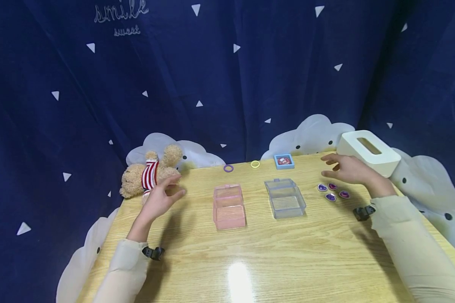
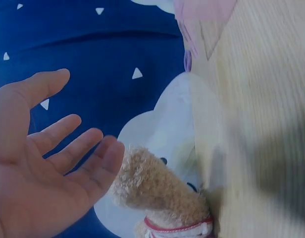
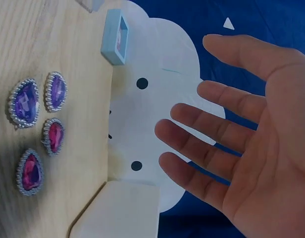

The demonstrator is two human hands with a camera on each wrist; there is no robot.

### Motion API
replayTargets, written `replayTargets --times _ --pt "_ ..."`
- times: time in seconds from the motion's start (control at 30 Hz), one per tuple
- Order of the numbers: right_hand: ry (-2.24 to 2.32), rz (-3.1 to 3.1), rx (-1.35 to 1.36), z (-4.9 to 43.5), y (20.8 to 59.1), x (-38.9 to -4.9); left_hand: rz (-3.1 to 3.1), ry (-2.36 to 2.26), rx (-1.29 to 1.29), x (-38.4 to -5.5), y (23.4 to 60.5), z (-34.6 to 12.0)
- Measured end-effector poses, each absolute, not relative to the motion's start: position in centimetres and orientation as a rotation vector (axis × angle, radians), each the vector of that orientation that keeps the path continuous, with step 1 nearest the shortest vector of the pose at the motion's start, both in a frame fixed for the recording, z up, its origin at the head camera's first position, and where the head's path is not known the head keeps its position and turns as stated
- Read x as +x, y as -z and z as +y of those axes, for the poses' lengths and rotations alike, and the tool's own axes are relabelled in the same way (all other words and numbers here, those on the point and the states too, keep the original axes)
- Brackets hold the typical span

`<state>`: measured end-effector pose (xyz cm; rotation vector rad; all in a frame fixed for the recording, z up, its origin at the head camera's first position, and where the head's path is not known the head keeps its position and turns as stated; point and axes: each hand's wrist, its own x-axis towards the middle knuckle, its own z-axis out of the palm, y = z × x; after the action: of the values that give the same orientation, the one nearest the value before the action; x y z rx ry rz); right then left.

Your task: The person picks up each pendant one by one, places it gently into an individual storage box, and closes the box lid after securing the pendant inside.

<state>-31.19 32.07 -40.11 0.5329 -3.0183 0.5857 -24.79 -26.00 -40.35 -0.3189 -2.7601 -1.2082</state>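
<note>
My left hand (image 1: 160,203) hovers over the left part of the table, fingers loosely bent and holding nothing, close to a teddy bear (image 1: 150,175) in a red-and-white striped top. Above the right side hangs my right hand (image 1: 349,169), also holding nothing, its fingers spread in the right wrist view. Below it lie several jewel-like gems with beaded silver rims, among them a purple gem (image 3: 25,103) and a red gem (image 3: 30,171). Between the hands stand a pink clear box (image 1: 229,207) and a greyish clear box (image 1: 286,198), both with lids raised.
Along the back edge lie a purple ring (image 1: 228,168), a yellow ring (image 1: 255,164) and a small blue-framed square (image 1: 284,161). A white tissue box (image 1: 368,151) stands at the back right. Behind the wooden table (image 1: 288,256) hangs a dark blue curtain (image 1: 197,75).
</note>
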Motion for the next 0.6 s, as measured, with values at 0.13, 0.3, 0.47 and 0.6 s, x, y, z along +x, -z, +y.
replayTargets --times 0.13,0.3,0.47,0.6 --pt "-0.635 -3.023 0.531 32.1 40.7 -31.3 -2.732 1.345 -0.337 -24.5 40.7 -25.5" --pt "-0.678 -3.023 0.553 32.4 41.4 -31.5 -2.703 1.468 -0.345 -24.2 41.2 -24.9" --pt "-0.700 -3.039 0.551 32.4 42.0 -31.4 -2.692 1.543 -0.347 -24.0 41.7 -24.3" --pt "-0.733 -3.061 0.537 32.3 42.5 -31.4 -2.678 1.573 -0.355 -23.9 42.4 -23.7"
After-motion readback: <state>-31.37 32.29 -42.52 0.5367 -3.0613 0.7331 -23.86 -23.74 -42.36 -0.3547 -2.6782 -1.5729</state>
